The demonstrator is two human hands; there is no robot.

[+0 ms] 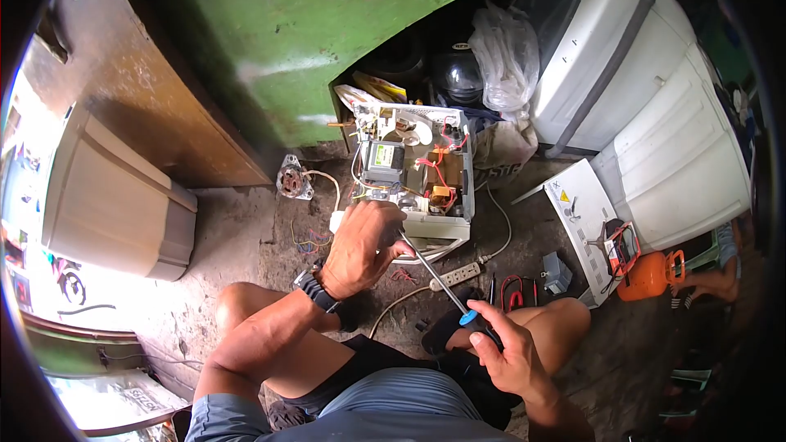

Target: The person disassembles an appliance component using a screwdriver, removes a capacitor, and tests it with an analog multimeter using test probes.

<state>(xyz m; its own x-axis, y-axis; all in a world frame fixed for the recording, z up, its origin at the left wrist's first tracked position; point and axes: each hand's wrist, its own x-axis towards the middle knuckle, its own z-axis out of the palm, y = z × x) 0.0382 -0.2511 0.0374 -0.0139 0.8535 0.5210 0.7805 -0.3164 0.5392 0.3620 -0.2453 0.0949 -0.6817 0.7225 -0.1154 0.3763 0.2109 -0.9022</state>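
Note:
In my right hand [506, 352] is a screwdriver [438, 274] with a black and blue handle and a long metal shaft. Its shaft slants up and left, with the far end by my left thumb. My left hand [360, 250], a black watch on its wrist, is closed at the front of an opened microwave oven [442, 227]. Its curled fingers hide whatever they hold. Inside the casing show a transformer [383, 160], red wires and a copper-coloured coil [442, 195]. A round motor-like part [293, 180] on a pale cable lies left of the oven.
A power strip [455, 276] and red-handled pliers [513, 295] lie between the oven and my legs. To the right, a white metal cover [577, 205] bears a multimeter [620, 247] beside an orange tank [649, 277]. Another person's hand [696, 282] is at the far right.

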